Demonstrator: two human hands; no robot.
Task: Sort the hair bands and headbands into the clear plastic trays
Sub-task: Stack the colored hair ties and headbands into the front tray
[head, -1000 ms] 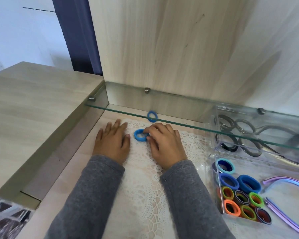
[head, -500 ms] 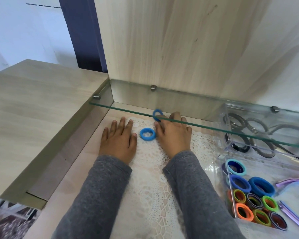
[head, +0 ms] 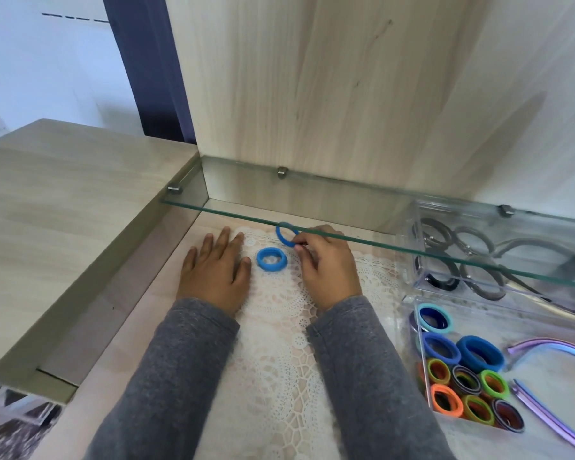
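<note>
A thick blue hair band (head: 272, 258) lies flat on the white lace mat (head: 279, 343), between my two hands. My left hand (head: 214, 272) rests flat on the mat, fingers spread, holding nothing. My right hand (head: 326, 265) pinches a thin blue hair band (head: 284, 234), tilted up just under the glass shelf edge. At the right, a clear tray (head: 422, 366) holds several coloured hair bands. Behind it a second clear tray (head: 412, 260) holds grey and black bands.
A glass shelf (head: 379, 242) runs across above the work surface, over my fingertips. Purple headbands (head: 558, 350) lie to the right of the coloured tray. A wooden panel rises behind, and a raised wooden counter (head: 63, 210) borders the left.
My right hand left the thick blue band on the mat, reached to the back and picked up the thin blue band. My left hand stayed flat.
</note>
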